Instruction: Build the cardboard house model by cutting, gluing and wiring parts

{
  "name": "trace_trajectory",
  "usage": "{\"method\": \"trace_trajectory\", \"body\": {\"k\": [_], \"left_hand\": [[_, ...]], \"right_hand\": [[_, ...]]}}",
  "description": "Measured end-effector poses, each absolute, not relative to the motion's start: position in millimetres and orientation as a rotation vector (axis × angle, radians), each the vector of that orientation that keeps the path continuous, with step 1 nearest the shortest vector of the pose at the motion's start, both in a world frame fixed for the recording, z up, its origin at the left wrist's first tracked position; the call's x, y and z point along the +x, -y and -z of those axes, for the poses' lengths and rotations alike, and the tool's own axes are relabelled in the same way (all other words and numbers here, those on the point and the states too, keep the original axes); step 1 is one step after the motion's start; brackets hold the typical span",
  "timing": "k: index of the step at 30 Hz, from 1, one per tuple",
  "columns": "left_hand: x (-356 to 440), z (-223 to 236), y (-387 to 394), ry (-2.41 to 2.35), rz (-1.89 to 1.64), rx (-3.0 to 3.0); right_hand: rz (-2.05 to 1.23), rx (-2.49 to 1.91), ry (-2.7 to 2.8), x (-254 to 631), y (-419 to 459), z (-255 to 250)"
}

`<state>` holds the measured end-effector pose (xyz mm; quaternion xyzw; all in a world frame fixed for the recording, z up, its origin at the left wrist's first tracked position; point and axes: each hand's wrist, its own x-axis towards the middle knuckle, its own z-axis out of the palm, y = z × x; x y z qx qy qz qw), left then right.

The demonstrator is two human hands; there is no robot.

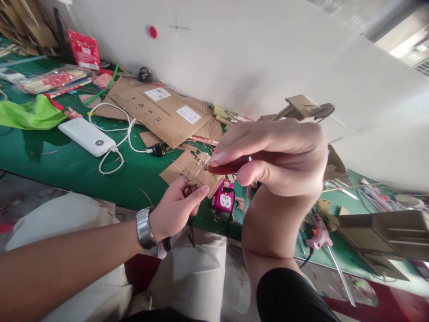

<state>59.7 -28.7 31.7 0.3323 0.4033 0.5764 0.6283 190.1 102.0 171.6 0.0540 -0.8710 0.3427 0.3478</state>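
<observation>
My left hand [179,208], with a metal watch [146,228] on the wrist, is closed on the near edge of a piece of cardboard [182,166] with dark printed marks. Its thumb lies along the top of the cardboard. A thin black cord [188,190] loops by its fingers and hangs below. My right hand [278,156] is raised close to the camera. Its fingers are bent, the thumb stands apart from them, and nothing shows between. Below and behind it sits a purple power socket [223,201] with a black plug, partly beside the cardboard.
A white power bank [86,136] with a white cable lies left on the green table [134,183]. Behind are a flat cardboard envelope [164,112] and a red pouch [84,50]. At right are a pink glue gun [319,237] and a cardboard structure [385,237].
</observation>
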Motion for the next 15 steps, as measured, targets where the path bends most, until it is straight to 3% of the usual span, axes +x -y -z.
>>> {"method": "trace_trajectory", "body": {"k": [8,15], "left_hand": [[62.4,-35.2,28.2,-0.937,-1.351,0.769],[62.5,-30.9,27.8,-0.917,-1.352,0.772]], "right_hand": [[-1.090,-0.094,2.148,183.7,-98.0,-165.2],[-0.951,-0.248,2.226,185.0,-98.0,-165.7]]}}
